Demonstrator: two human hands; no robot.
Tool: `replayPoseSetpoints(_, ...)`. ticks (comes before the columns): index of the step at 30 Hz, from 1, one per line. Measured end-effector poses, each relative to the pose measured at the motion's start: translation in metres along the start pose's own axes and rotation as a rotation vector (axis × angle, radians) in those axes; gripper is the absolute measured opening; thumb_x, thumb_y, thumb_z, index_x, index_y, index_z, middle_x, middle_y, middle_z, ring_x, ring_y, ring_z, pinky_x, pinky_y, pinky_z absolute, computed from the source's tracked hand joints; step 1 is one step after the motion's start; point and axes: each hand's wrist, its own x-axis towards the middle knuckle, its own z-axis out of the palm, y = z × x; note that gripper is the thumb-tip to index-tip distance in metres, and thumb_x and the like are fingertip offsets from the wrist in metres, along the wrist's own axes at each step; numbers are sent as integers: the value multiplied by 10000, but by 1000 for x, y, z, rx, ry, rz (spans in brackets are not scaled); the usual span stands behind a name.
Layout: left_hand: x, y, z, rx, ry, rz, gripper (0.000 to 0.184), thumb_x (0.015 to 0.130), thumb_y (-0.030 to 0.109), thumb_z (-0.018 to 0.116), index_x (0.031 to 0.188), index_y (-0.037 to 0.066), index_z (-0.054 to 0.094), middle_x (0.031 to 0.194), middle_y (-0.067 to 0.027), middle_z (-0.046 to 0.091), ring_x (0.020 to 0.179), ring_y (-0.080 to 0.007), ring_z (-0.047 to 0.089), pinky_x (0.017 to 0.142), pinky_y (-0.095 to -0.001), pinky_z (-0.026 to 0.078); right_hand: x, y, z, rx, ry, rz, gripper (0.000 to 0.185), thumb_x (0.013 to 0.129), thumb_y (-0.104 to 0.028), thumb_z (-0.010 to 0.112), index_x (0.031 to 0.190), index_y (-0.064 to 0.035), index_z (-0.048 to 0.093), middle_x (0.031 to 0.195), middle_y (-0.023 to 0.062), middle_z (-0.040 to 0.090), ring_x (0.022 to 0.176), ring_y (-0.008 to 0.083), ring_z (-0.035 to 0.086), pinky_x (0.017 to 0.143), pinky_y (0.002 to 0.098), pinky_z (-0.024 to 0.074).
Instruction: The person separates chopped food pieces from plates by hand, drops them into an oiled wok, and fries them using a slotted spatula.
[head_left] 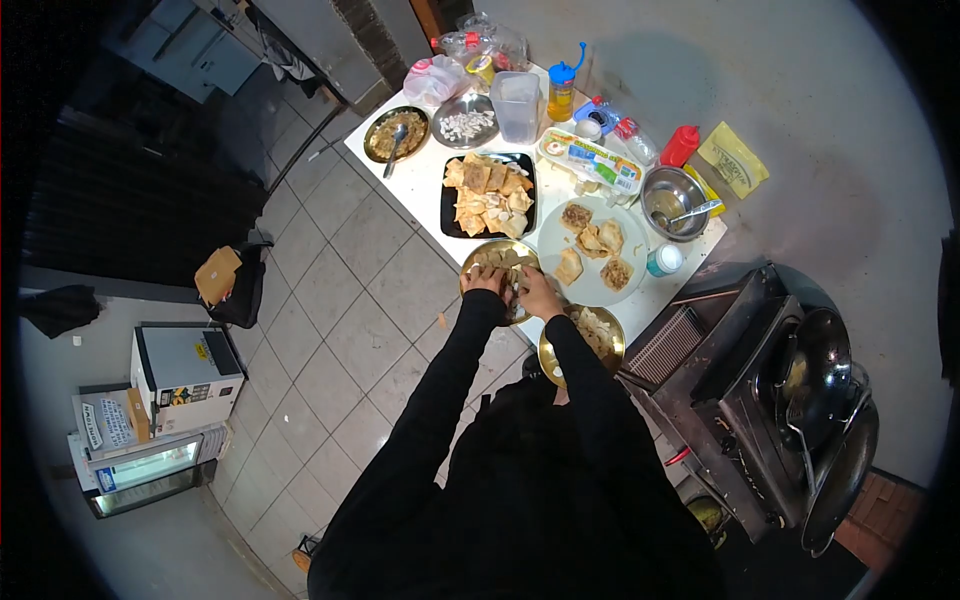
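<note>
Both hands are over a gold-rimmed plate at the table's near edge, which holds pale food pieces. My left hand has its fingers bent down among the pieces. From the right, my right hand reaches in with fingers closed toward the left. Whatever is pinched between them is too small and covered to make out. A second gold bowl with pale shredded food is partly under my right forearm. Beyond the hands are a black tray of folded fried pastries and a large pale plate with several filled pastries.
Farther back on the white table are a plate of filling with a spoon, a plastic container, an oil bottle, an egg carton and a metal bowl. Right stands a stove with black woks.
</note>
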Motion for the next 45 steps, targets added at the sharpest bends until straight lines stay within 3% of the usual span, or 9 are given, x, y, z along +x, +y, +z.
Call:
replayPoseSetpoints(9, 7, -6, 26, 104, 230, 78, 436, 711, 302, 673, 1118, 156, 616, 1098, -58, 598, 1059, -281, 473, 882, -482, 310, 0, -2, 1, -41, -37, -38, 501, 729, -77, 569, 1222, -2, 516, 1112, 255, 587, 1074, 394, 546, 910, 438, 439)
replayPoseSetpoints(13, 14, -6, 28, 119, -8, 5, 506, 751, 326, 657, 1231, 208, 546, 1273, -62, 525, 1218, -310, 420, 942, -538, 280, 4, 3, 0, 88, -41, -41, 405, 726, -65, 559, 1126, 3, 561, 1038, 252, 607, 1025, 404, 561, 868, 458, 449)
replayPoseSetpoints(15, 11, -5, 28, 150, 269, 112, 380, 709, 270, 675, 1074, 175, 625, 1066, -37, 607, 1044, -274, 484, 877, -489, 311, 5, 6, 1, 88, -22, -46, 401, 712, -43, 577, 1110, 4, 563, 1031, 243, 612, 1005, 393, 574, 850, 430, 461)
replayPoseSetpoints(18, 16, -7, 18, 88, -49, -17, 494, 745, 322, 659, 1218, 220, 558, 1251, -57, 544, 1184, -291, 443, 936, -537, 280, 5, 7, 3, 87, -4, -41, 406, 687, -15, 602, 1090, 5, 566, 1022, 234, 617, 985, 380, 586, 830, 405, 473)
replayPoseSetpoints(22, 18, -11, 14, 49, 40, -27, 426, 772, 340, 641, 1175, 210, 593, 1191, -59, 586, 1187, -281, 441, 949, -540, 255, 2, 6, 4, 23, 0, -63, 423, 660, 8, 619, 1080, 7, 567, 993, 229, 621, 967, 390, 585, 817, 419, 474)
replayPoseSetpoints(28, 23, -41, 43, -723, 397, -94, 303, 800, 158, 644, 1087, 65, 625, 931, -107, 666, 840, -229, 628, 762, -398, 491, 4, 7, 6, 143, -17, -135, 444, 663, 56, 582, 1102, -8, 565, 1040, 197, 574, 952, 378, 575, 800, 391, 482)
replayPoseSetpoints(30, 23, -48, 40, -1079, 276, -352, 352, 880, 202, 630, 1146, -22, 576, 1028, -143, 649, 927, -213, 630, 713, -298, 524, 6, 10, 5, 122, -66, -218, 456, 665, 71, 566, 1113, -15, 565, 1079, 185, 554, 958, 364, 575, 792, 382, 484)
replayPoseSetpoints(35, 15, -58, 25, -1796, 238, -440, 201, 899, 37, 578, 1096, 10, 547, 1110, -130, 602, 966, -226, 615, 781, -360, 547, 12, 14, 2, 90, -46, -409, 445, 714, 79, 536, 1149, -16, 561, 1153, 157, 518, 958, 324, 582, 765, 353, 495)
replayPoseSetpoints(45, 1, 3, -14, -1474, -230, -37, 325, 895, 96, 610, 1210, 34, 561, 1006, -40, 631, 826, -114, 615, 750, -258, 555, -21, -42, -84, 652, -214, -154, 291, 920, -98, 565, 1188, 9, 520, 987, 71, 613, 779, 117, 616, 619, 247, 533)
